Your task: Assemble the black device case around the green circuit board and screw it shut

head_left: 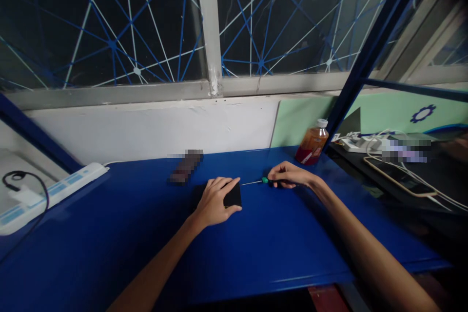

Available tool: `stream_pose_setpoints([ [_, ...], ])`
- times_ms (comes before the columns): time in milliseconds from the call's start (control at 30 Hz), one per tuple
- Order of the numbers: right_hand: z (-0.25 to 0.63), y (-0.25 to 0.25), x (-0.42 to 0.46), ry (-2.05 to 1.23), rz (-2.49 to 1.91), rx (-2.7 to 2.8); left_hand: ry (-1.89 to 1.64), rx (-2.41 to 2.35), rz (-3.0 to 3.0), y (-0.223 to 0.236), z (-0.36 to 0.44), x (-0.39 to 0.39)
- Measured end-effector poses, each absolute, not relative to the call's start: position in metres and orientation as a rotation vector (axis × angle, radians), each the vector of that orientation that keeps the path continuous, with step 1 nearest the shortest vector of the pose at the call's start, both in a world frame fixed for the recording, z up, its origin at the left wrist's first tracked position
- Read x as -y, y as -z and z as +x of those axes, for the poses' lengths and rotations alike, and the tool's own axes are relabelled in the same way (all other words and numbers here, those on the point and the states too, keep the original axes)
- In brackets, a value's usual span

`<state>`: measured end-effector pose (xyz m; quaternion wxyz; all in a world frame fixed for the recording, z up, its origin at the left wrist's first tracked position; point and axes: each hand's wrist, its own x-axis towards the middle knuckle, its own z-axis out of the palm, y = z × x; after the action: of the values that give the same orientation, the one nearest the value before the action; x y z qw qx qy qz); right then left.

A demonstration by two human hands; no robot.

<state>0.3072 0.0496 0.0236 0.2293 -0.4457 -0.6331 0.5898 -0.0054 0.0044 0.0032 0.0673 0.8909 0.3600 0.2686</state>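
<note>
A flat black box-like object (234,197) lies on the blue table, partly covered by my left hand (215,200). The fingers reach over its far side and the thumb lies along its near right corner, so that it is held down across its width. To its right, my right hand (287,175) is closed around the handle of a screwdriver (265,180) with a green and black grip. The thin metal shaft points left, its tip close to the right edge of the black object. Whether the tip touches it, I cannot tell.
Beyond my left hand lies a dark blurred-out item (185,166). A drink bottle (312,142) stands at the back right of the blue table (256,253). A white power strip (54,197) runs along the left; a phone (400,178) and cables rest on the black table at right.
</note>
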Motion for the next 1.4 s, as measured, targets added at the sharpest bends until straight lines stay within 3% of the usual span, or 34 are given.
stream_pose_setpoints([
  [533, 0.301, -0.016, -0.051, -1.495, -1.237, 2.005, -0.708, -1.073, 2.718, -0.005, -0.007, -0.004],
  [867, 0.287, -0.024, -0.046, -1.219, -1.290, 2.207, -0.712, -1.058, 2.716, -0.005, -0.008, -0.003],
  [1400, 0.285, -0.023, -0.042, -1.367, -1.384, 2.119, -0.715, -1.041, 2.707, -0.005, -0.008, -0.004],
])
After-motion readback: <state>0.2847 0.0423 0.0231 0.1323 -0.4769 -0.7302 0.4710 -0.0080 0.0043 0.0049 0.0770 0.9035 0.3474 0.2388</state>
